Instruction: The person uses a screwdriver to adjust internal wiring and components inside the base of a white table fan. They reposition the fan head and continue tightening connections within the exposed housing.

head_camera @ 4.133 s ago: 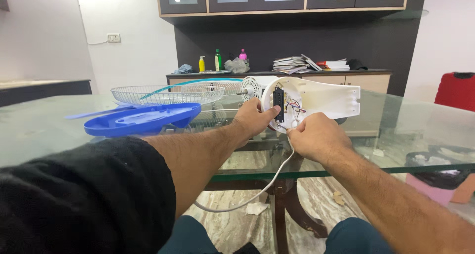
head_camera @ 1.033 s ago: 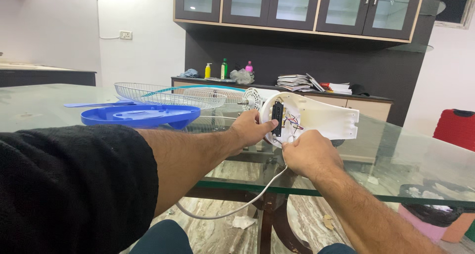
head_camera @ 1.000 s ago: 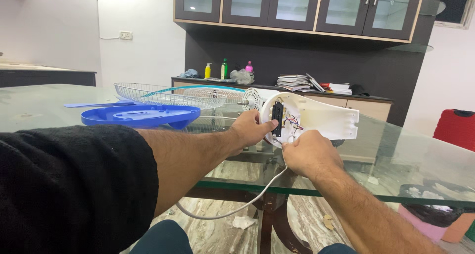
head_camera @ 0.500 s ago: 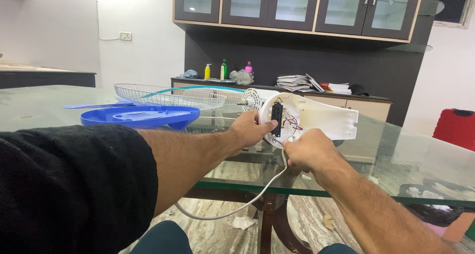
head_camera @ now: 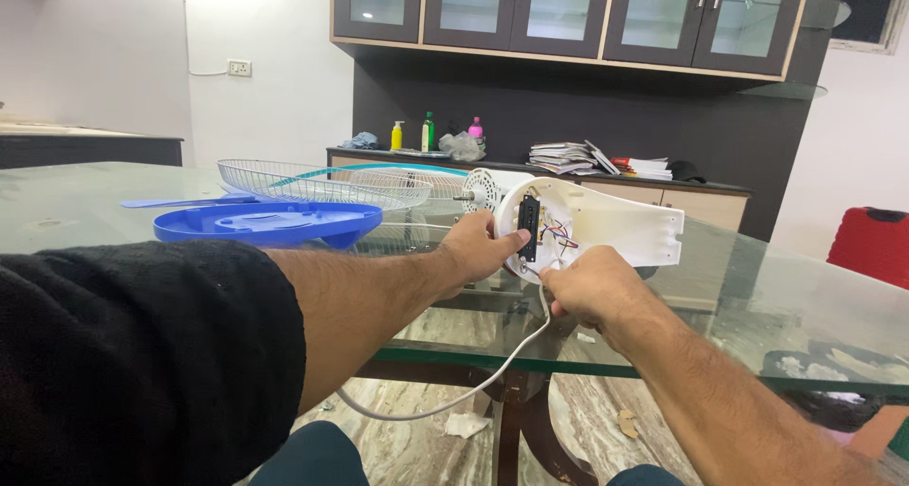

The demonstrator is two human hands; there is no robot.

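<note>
L hand [head_camera: 478, 249] grips rim of white fan housing [head_camera: 606, 225], fingers curled, thumb pressed on its open back beside black switch block [head_camera: 528, 227]. R hand [head_camera: 592, 285] closed, fingertips pinching white cord [head_camera: 492, 377] at housing's base. Housing lies near glass table [head_camera: 805, 306] front edge, centre. Blue fan base [head_camera: 270, 224], wire guard [head_camera: 312, 181] toward left edge.

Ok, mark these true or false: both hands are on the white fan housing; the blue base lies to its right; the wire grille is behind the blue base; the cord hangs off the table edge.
1. Both hands are on the white fan housing. True: left hand at its rim, right hand below it.
2. The blue base lies to its right. False: it is to the left.
3. The wire grille is behind the blue base. True.
4. The white cord hangs off the glass table edge. True.
</note>
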